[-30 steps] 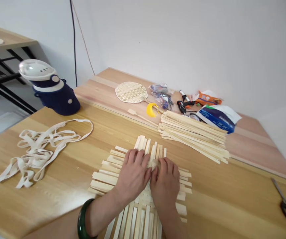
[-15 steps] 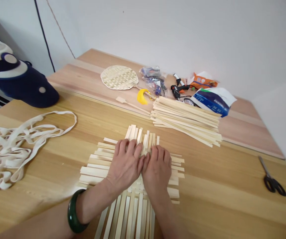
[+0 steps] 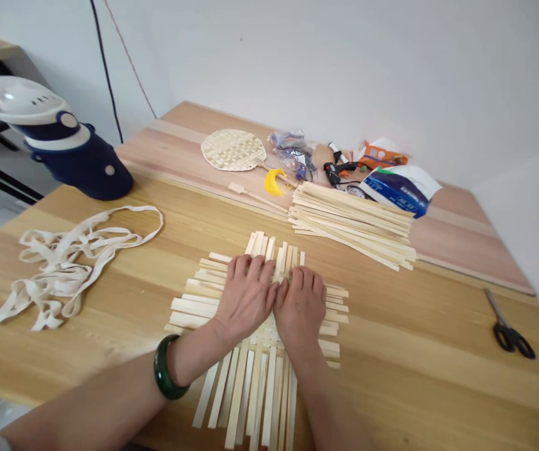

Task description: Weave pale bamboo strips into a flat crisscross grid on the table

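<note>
Both my hands rest side by side on a flat, part-woven mat of pale bamboo strips (image 3: 260, 382), fingers spread and pressing on the crossing strips. My left hand (image 3: 245, 297), with a dark green bangle (image 3: 170, 366) on the wrist, lies left of centre. My right hand (image 3: 300, 307) touches it at the fingertips. Neither hand grips a single strip. The weave under my palms is hidden.
A stack of loose bamboo strips (image 3: 354, 225) lies beyond the mat. A bundle of cream fabric tape (image 3: 67, 263) is on the left, and black scissors (image 3: 508, 338) on the right. A woven fan (image 3: 233, 150), a navy hat (image 3: 86, 169), bags and a glue gun (image 3: 337, 169) stand further back.
My hands have moved little on the mat. The view has shifted, so the table and objects sit in slightly different places than in the earlier frames.
</note>
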